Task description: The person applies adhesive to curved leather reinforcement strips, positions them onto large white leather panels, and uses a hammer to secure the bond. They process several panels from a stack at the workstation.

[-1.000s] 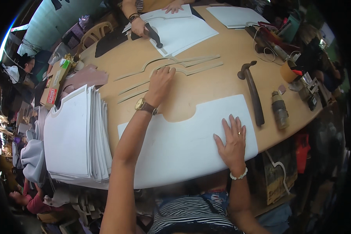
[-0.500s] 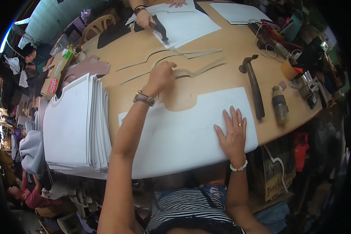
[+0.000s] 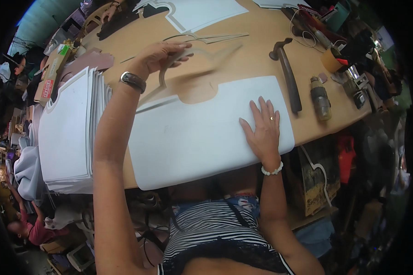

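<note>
A thin, narrow strip (image 3: 164, 77) with a curved notch in its middle hangs from my left hand (image 3: 165, 54), fingers closed on its upper edge. It is tilted and blurred by motion, its near end over the left part of a white sheet (image 3: 192, 142). The sheet lies at the table's front and has a rounded cutout in its far edge. My right hand (image 3: 264, 130) rests on the sheet's right part, palm down and fingers spread. Beyond my left hand, at least one similar strip (image 3: 220, 37) lies on the table.
A stack of notched white sheets (image 3: 66, 133) stands at the left. To the right are a hammer (image 3: 287, 78), a small bottle (image 3: 320, 101) and an orange cup (image 3: 331, 60). More white sheets (image 3: 206, 16) lie at the far side, where another person's hand (image 3: 109, 13) shows.
My left hand has raised the strip and brought it left, swinging its end over the sheet. My right hand stays on the sheet. The other person's hand has moved to the far left.
</note>
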Demonstrator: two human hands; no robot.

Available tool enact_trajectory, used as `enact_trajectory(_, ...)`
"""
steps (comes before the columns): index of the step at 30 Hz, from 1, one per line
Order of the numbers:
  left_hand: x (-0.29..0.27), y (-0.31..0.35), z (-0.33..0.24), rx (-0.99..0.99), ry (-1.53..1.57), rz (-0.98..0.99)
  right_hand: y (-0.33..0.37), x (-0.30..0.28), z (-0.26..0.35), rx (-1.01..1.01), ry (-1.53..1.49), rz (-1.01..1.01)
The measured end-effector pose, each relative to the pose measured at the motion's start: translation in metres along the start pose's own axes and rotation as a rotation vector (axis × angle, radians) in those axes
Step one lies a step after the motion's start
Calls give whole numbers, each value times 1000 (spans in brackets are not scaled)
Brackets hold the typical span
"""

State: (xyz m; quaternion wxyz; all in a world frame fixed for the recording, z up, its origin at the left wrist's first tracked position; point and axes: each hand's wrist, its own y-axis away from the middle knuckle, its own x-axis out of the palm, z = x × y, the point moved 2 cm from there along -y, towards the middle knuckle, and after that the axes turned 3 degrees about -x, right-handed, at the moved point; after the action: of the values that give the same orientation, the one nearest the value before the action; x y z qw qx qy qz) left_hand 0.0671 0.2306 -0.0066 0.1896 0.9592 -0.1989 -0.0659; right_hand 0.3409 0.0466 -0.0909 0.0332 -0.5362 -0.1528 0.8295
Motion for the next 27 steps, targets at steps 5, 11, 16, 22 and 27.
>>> enact_trajectory(5,14,35,-25,209,-4,35,-1,0,2,-37,37,11)
enact_trajectory(11,45,99,-22,379,-93,101,18,-6,7,-24,92,52)
enact_trajectory(16,95,169,4,528,-288,-130,45,-13,19,-49,79,46)
enact_trajectory(22,146,190,48,794,-754,-479,64,-19,20,11,110,49)
enact_trajectory(27,163,159,106,676,-843,-364,59,-22,22,-26,87,69)
